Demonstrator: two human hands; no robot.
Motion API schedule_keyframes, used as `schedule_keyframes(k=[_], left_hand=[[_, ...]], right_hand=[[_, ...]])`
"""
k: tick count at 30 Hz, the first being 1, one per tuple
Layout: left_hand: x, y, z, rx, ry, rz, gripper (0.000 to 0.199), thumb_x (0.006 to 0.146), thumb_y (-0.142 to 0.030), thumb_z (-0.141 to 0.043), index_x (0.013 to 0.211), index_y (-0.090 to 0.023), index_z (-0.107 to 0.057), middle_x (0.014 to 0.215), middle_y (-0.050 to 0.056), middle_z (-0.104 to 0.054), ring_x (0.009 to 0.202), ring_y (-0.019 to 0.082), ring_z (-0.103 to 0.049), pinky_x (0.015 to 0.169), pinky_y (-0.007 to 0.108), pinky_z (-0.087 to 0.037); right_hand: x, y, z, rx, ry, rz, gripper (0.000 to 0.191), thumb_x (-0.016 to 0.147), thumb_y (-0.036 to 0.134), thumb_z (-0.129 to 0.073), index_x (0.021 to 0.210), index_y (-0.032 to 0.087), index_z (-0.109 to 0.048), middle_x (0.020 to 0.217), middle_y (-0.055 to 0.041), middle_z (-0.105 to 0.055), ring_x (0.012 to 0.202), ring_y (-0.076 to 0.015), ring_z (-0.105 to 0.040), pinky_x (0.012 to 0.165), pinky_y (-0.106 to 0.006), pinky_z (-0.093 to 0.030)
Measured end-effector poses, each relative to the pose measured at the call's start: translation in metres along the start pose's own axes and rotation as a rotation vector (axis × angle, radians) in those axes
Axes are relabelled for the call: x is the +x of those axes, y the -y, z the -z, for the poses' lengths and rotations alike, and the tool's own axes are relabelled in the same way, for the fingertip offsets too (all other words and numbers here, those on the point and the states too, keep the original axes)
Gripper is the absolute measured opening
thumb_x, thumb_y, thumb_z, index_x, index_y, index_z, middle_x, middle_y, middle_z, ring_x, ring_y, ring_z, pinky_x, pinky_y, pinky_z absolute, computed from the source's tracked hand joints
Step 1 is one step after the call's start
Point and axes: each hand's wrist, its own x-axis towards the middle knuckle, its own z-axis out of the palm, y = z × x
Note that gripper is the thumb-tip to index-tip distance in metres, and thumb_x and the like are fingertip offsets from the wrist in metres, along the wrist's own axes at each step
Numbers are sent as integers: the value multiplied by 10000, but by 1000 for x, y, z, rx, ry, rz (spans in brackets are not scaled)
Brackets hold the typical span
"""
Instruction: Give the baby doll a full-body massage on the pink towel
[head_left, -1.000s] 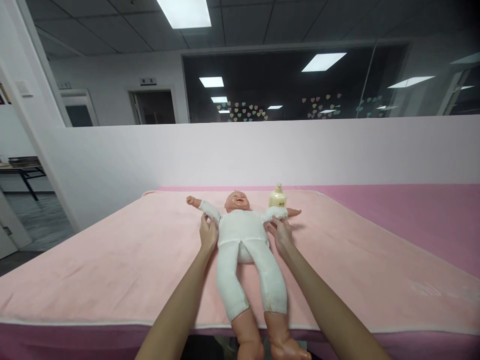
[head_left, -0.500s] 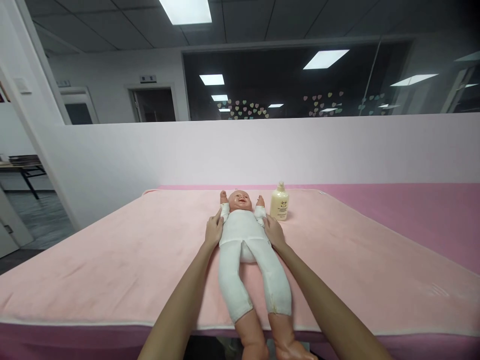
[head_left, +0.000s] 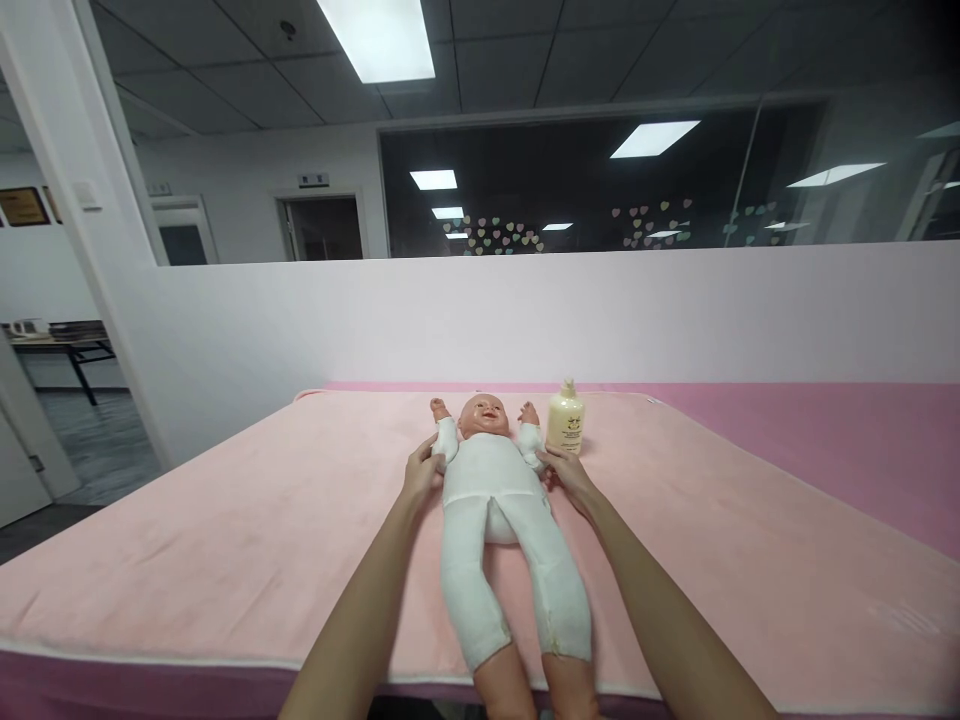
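A baby doll (head_left: 491, 465) with a white cloth body lies on its back on the pink blanket (head_left: 300, 540), head away from me and legs toward me. Both its arms are raised beside its head. My left hand (head_left: 421, 470) is closed round the doll's arm on the left, near the white sleeve. On the other side, my right hand (head_left: 566, 470) pinches the doll's other arm at the elbow. Just beyond my right hand stands a pale yellow pump bottle (head_left: 566, 418), upright.
Behind the blanket rises a low white wall (head_left: 525, 315) with glass above it. A pink mat (head_left: 825, 430) shows to the right. At the far left, a table (head_left: 67, 345) holding several things stands beyond a doorway.
Both doll arms have been drawn outward, away from its head, with my hands moving apart along with them. The view has tilted slightly upward.
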Motion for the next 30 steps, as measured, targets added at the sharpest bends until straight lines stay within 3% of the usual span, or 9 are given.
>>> schedule_keyframes(k=[3, 6, 9, 13, 17, 19, 25, 27, 30], left_hand=[[1, 3, 6, -348, 23, 75, 570, 545, -155, -641, 1112, -124, -602, 939, 100, -676, 783, 187, -626, 655, 270, -481], [3, 5, 12, -384, 7, 82, 399, 457, -162, -707, 852, -124, -664, 832, 91, -679, 771, 200, -622, 683, 296, -482], [4, 4, 12, -406, 6, 69, 317, 450, -208, -727, 751, -126, -668, 809, 99, -679, 793, 208, -619, 725, 309, -477], [1, 0, 4, -398, 38, 75, 335, 554, -286, -687, 838, -110, -683, 823, 104, -681, 756, 209, -612, 657, 298, -462], [2, -1, 0, -248, 84, 43, 338, 621, -379, -625, 841, -127, -674, 791, 77, -675, 720, 193, -594, 624, 273, -438], [3, 0, 0, -121, 74, 35, 342, 663, -449, -578, 779, -135, -651, 716, 58, -650, 655, 177, -568, 577, 262, -417], [4, 4, 2, 188, 15, 5, 404, 747, -522, -454, 553, -170, -494, 526, 11, -499, 498, 134, -454, 479, 250, -323], [3, 3, 2, 141, 13, 14, 385, 730, -516, -482, 565, -169, -505, 529, 9, -500, 496, 130, -450, 476, 246, -323], [0, -2, 3, -133, 89, 76, 323, 648, -468, -592, 683, -147, -594, 629, 30, -579, 562, 137, -512, 520, 243, -378]], right_hand=[[2, -2, 6, 146, 20, 8, 240, 542, 197, -621, 775, 151, -659, 623, -11, -602, 497, -101, -494, 449, -212, -367], [7, -8, 7, 207, -81, 90, 84, 503, 139, -579, 570, 166, -621, 859, -61, -662, 749, -152, -603, 637, -234, -470], [10, -13, 7, 183, -118, 163, 103, 516, 141, -559, 570, 176, -639, 954, -63, -657, 879, -167, -605, 729, -237, -473], [10, -11, 6, 125, -87, 98, 332, 576, 200, -563, 876, 172, -702, 752, -30, -653, 611, -112, -569, 538, -220, -441], [8, -7, 1, 35, -50, 62, 453, 652, 323, -595, 1071, 157, -640, 504, 50, -516, 348, -61, -345, 348, -207, -286], [7, -6, -2, -39, -25, 81, 422, 687, 399, -589, 1027, 154, -637, 500, 55, -495, 323, -54, -303, 322, -209, -246], [8, -8, -8, -201, -87, 208, 370, 705, 501, -574, 571, 165, -499, 491, 46, -427, 368, -46, -312, 342, -203, -237], [8, -8, -7, -195, -75, 196, 368, 703, 509, -576, 588, 166, -507, 496, 46, -439, 365, -50, -325, 343, -204, -245], [6, -6, -1, -94, 4, 90, 320, 675, 478, -618, 689, 161, -573, 482, 49, -463, 349, -64, -353, 342, -209, -265]])
